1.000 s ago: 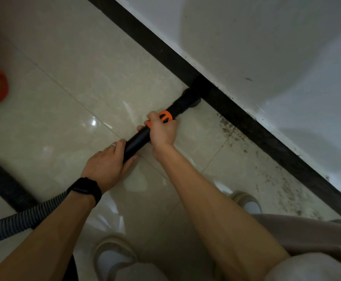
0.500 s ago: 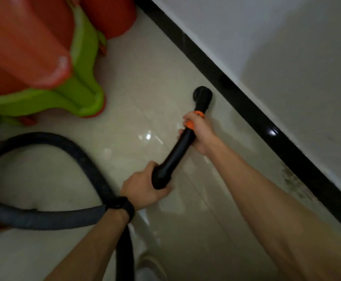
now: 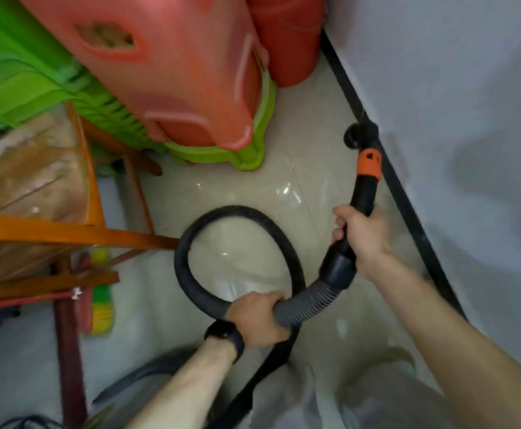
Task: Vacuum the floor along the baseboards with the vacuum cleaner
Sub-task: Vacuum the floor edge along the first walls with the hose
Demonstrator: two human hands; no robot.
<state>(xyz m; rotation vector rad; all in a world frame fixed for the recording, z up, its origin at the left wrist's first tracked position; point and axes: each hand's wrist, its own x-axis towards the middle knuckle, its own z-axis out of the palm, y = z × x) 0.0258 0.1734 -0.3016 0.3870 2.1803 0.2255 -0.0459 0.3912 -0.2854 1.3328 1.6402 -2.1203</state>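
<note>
Your left hand (image 3: pixel 257 317) has slid back to grip the hose (image 3: pixel 308 306), right hand (image 3: pixel 362 236) grips the wand (image 3: pixel 365 193); baseboard (image 3: pixel 341 78) beyond both hands likely remains.

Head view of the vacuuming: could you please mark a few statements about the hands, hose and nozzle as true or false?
1. The right hand grips the black wand on the near side of its orange collar. True.
2. The left hand hangs free. False: its fingers curl round the grey ribbed hose.
3. The nozzle is up at the black baseboard. True.
4. The hose runs straight away from the wand. False: it curls round in a loop.
</note>
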